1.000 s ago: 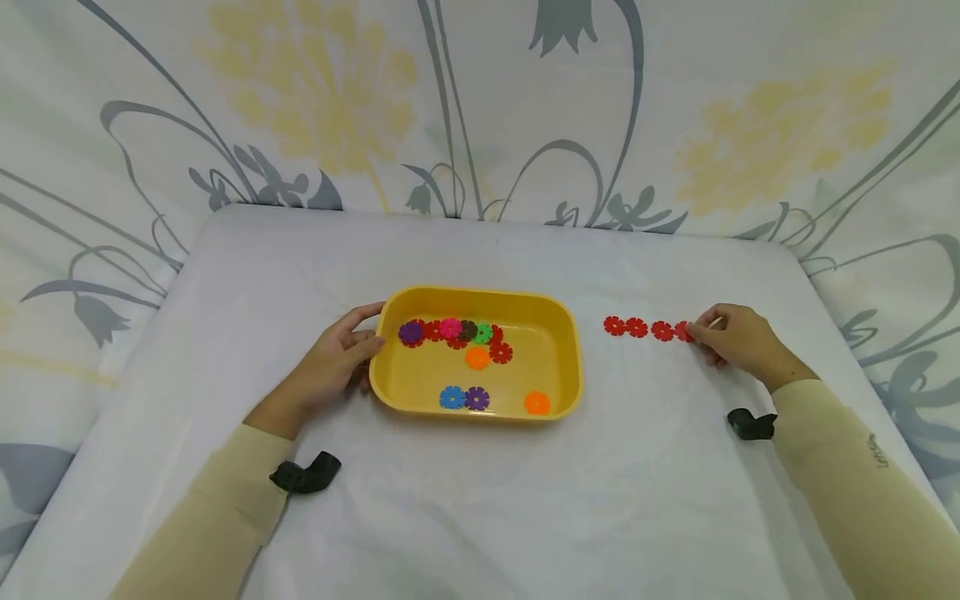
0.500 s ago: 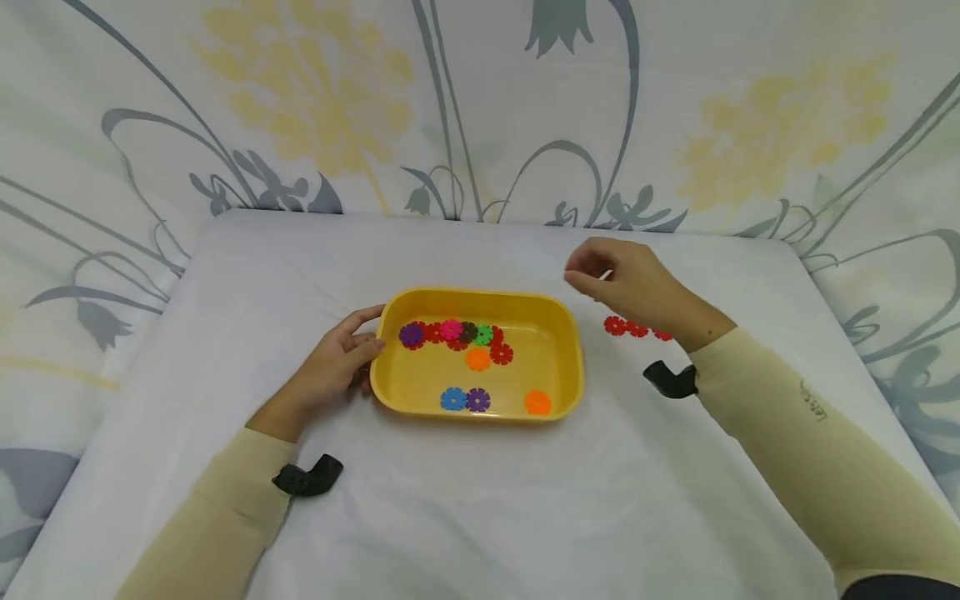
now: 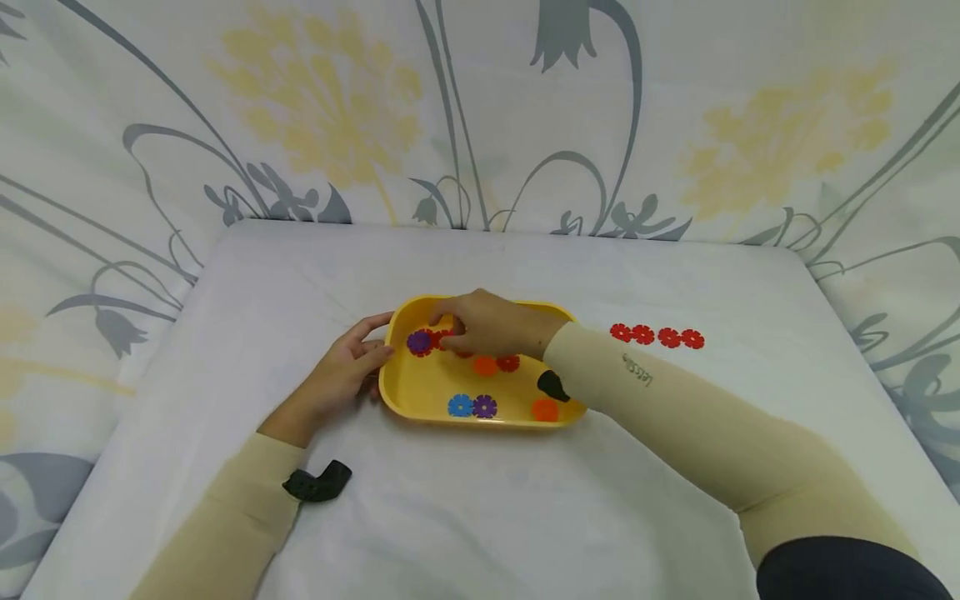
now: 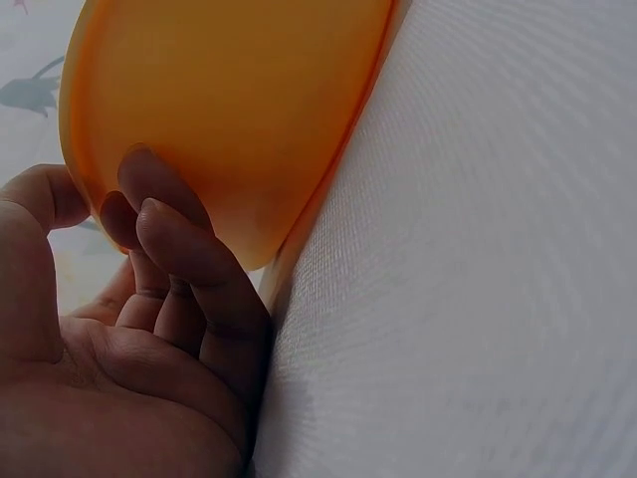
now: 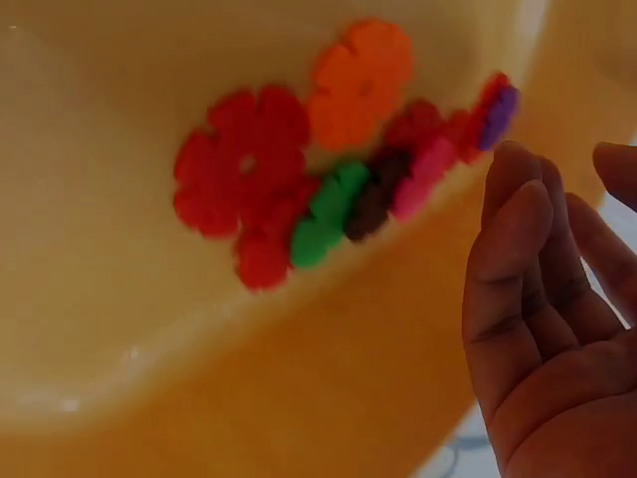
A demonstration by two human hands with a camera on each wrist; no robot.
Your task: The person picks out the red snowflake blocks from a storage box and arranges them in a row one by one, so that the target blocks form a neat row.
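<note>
A yellow tray (image 3: 401, 392) lies on the white surface. My left hand (image 3: 333, 379) holds its left end, the thumb over the rim and other fingers against the outside wall. Over the tray's back half hovers my right hand (image 3: 498, 325), fingers slightly bent and apart, with nothing seen between them. Beneath and beside it is a row of flower-shaped plastic discs: a purple disc (image 3: 419, 342), a green disc (image 5: 328, 214), a brown disc (image 5: 378, 196), a pink disc (image 5: 423, 177) and red discs (image 5: 244, 159). The right hand hides part of this row in the head view.
Several red discs (image 3: 669, 337) lie in a line right of the tray. Nearer the tray's front are a blue disc (image 3: 461, 406), a violet disc (image 3: 485, 407) and an orange disc (image 3: 545, 410). A flowered cloth (image 3: 480, 108) rises behind.
My right hand has left the end of the red disc line, moved left, and come down into the tray. The left hand still holds the tray's left end.
</note>
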